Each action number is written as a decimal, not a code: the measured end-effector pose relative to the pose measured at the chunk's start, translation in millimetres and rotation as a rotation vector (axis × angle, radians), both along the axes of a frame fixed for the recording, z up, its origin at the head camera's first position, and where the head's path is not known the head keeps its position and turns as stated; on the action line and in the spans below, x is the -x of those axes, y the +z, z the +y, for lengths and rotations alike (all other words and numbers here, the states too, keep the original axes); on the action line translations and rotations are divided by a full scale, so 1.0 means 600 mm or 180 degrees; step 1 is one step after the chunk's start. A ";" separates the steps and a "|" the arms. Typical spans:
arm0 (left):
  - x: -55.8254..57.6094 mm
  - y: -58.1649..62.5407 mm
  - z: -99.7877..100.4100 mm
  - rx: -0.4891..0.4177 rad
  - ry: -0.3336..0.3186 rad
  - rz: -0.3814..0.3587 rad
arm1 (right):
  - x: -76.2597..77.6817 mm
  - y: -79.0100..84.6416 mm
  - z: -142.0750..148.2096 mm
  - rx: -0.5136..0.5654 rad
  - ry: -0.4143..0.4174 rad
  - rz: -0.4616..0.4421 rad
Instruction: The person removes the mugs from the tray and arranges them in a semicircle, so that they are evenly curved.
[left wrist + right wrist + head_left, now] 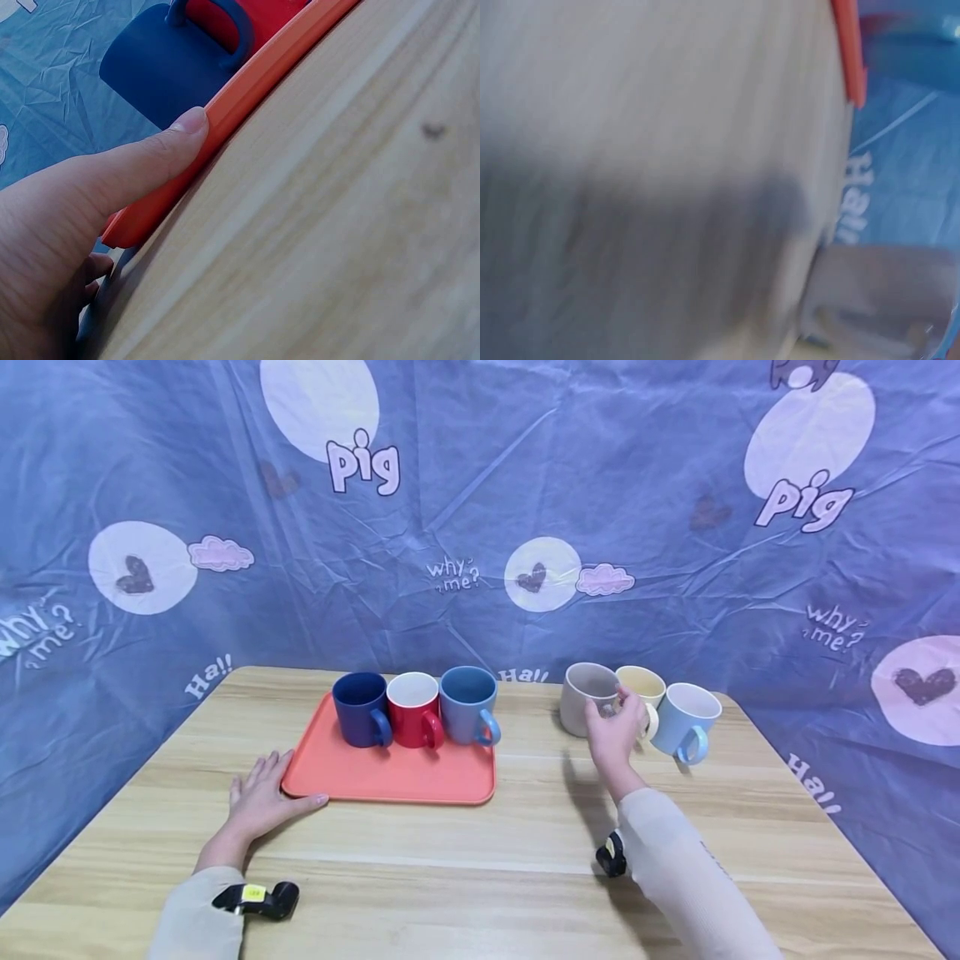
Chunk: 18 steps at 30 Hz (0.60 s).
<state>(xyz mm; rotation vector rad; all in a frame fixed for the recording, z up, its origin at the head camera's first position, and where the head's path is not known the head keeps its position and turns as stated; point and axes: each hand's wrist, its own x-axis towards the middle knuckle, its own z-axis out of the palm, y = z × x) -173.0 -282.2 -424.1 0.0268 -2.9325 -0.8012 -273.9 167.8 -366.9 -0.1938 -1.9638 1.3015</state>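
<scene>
An orange-red tray (390, 774) lies on the left of the table, bearing a navy mug (360, 714), a red mug (414, 718) and a blue mug (467, 706) in a row at its back. At the tray's near left corner rests my left hand (262, 802), fingers spread along the side and thumb against the front rim. My right hand (617, 732) is in front of a grey mug (576, 700), thumb and index finger apart by its handle side. In the right wrist view the grey mug (885, 292) shows blurred, and the hand is mostly out of frame.
Beside the grey mug stand a cream mug (640, 680), partly behind my right hand, and a light blue mug (686, 714) farther right. The wooden table (420, 868) ends at a blue printed cloth (465, 510) behind.
</scene>
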 end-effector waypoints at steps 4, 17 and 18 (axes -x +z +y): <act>0.001 0.001 0.000 0.0013 0.0006 -0.0011 | -0.004 0.014 -0.025 0.0145 0.0334 0.0267; 0.002 -0.003 -0.002 0.0050 0.0010 0.0013 | -0.025 0.013 -0.114 0.0531 0.1166 0.0035; 0.003 -0.003 -0.002 0.0056 0.0013 0.0016 | -0.026 0.009 -0.122 0.0560 0.1224 0.0012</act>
